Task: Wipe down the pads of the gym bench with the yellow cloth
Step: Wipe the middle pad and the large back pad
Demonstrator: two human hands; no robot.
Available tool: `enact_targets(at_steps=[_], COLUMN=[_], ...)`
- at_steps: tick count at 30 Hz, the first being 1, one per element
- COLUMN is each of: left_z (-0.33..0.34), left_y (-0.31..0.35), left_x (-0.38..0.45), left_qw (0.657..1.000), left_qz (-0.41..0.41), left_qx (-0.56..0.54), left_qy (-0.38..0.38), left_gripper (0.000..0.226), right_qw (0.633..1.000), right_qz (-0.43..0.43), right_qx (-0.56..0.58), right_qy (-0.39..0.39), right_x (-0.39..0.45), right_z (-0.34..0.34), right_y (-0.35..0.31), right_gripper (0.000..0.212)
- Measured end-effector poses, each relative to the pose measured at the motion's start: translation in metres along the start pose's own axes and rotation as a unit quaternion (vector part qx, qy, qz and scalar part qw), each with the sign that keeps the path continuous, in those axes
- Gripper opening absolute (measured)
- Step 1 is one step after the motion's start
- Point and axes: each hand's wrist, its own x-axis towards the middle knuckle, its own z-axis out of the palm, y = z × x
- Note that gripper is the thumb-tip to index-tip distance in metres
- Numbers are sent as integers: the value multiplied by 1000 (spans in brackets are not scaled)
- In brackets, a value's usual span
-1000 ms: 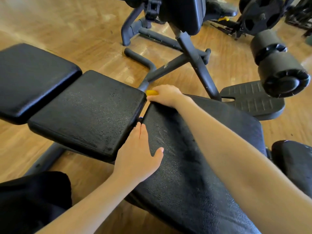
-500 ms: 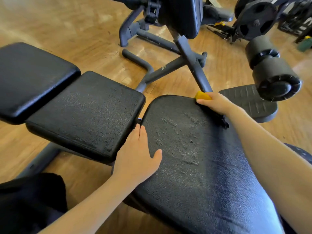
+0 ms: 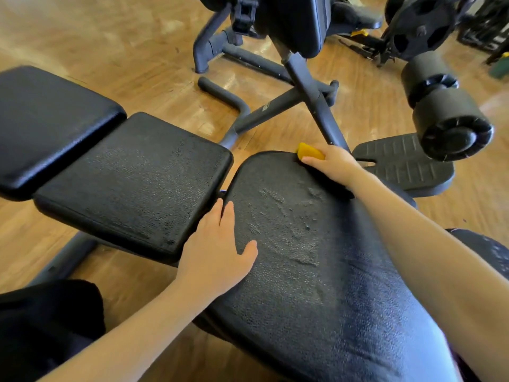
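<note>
The gym bench has three black textured pads in a row: a far left pad (image 3: 46, 125), a middle pad (image 3: 137, 183) and a large near pad (image 3: 303, 271) with damp streaks on it. My right hand (image 3: 333, 161) grips the yellow cloth (image 3: 308, 152) and presses it on the far edge of the large pad; only a corner of the cloth shows past my fingers. My left hand (image 3: 217, 249) rests flat on the large pad's left edge, fingers straight, beside the gap to the middle pad.
A dark metal frame (image 3: 311, 92) of another machine stands on the wooden floor behind the bench, with a black footplate (image 3: 405, 166) and a foam roller (image 3: 446, 111) at the right. Weight plates (image 3: 421, 26) lie at the back right. A black garment (image 3: 46, 326) is at the lower left.
My right hand swept the cloth from the large pad's far left corner rightward along its far edge, then back a little to the left. My left hand stayed put.
</note>
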Motion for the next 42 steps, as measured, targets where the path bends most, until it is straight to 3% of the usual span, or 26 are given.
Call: enact_targets(at_steps=[5,8,11,15,18,22,26,32,37,42], left_z=[2,1,0,-1,-2,-2,-2,-2,-3,-5], left_y=[1,2,4,5,3,2,2,4,6,5], left_x=[0,0,-1,0,0,0,1,1,0,1], left_qw=[1000,1000,1000,1000,1000,1000,1000,999,999,999], left_qz=[-7,-16,-18,-21,-21,-18,-21,-29,-26,-28], left_qx=[12,18,23,20,11,8,11,12,17,14], left_qy=[5,13,9,1,-9,-15,-17,-4,-4,-17], left_gripper=[84,84,84,83,82,81,82,82,81,81], right_qw=[986,982,988,998,999,1000,997,983,986,996], right_qz=[138,166,141,29,-19,-21,64,138,146,60], right_qx=[68,63,30,-51,-49,-4,26,83,20,-60], right_qy=[60,67,51,11,7,2,18,89,75,13], right_x=[-62,-70,-42,6,17,4,-20,-89,-63,-17], right_z=[-35,-38,-30,6,22,11,-16,-33,-30,-10], right_y=[101,114,77,-13,-49,-22,43,131,111,31], right_gripper=[37,36,38,44,40,41,43,26,37,45])
